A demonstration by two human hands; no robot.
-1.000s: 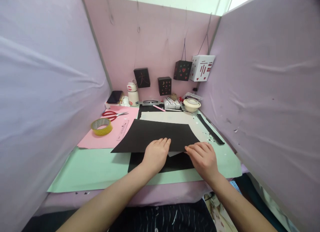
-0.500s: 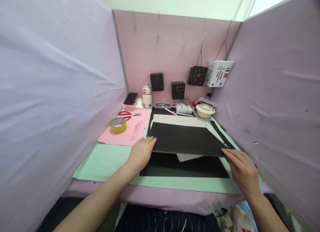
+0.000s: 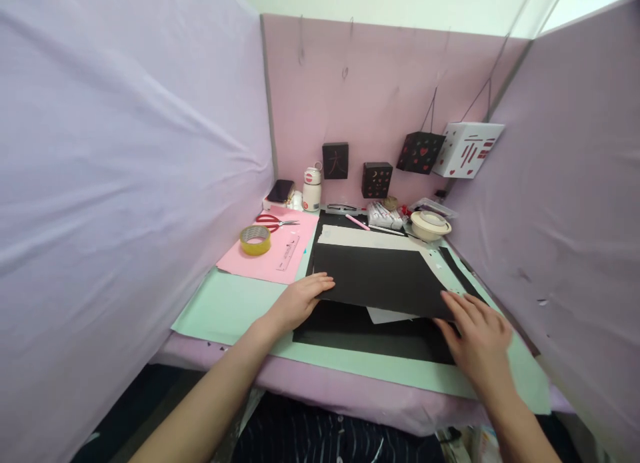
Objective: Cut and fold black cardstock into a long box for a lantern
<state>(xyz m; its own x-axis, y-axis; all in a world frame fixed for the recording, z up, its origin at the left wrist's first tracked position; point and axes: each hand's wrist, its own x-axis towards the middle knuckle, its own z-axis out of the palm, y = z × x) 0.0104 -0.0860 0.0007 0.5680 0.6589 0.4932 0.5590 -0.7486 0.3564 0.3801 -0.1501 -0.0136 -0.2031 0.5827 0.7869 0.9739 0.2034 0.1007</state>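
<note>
Over the middle of the counter [image 3: 345,386], the black sheet [image 3: 375,276] is lying above the lower sheet [image 3: 360,333], its near edge lifting. A pale scrap [image 3: 390,315] is poking out between them. The left hand [image 3: 295,303] is resting its fingers, held together, at the sheet's near left corner; its thumb is hidden, so how far its grip is closing cannot be told. The right hand [image 3: 477,336] is holding the near right corner loosely, fingers on top and thumb at the underside.

Leftward, the green mat [image 3: 220,306] is offering bare room, with the pink paper [image 3: 250,266] lying beyond, carrying tape [image 3: 255,240], scissors [image 3: 275,222] and a ruler [image 3: 289,252]. Rightward, room is narrowing near the black strip [image 3: 460,273] and purple screen [image 3: 570,203].

Compared with the first frame, the black sheet is sitting farther right, no longer overlapping the pink paper, and the left hand is touching its left side instead of its middle.
</note>
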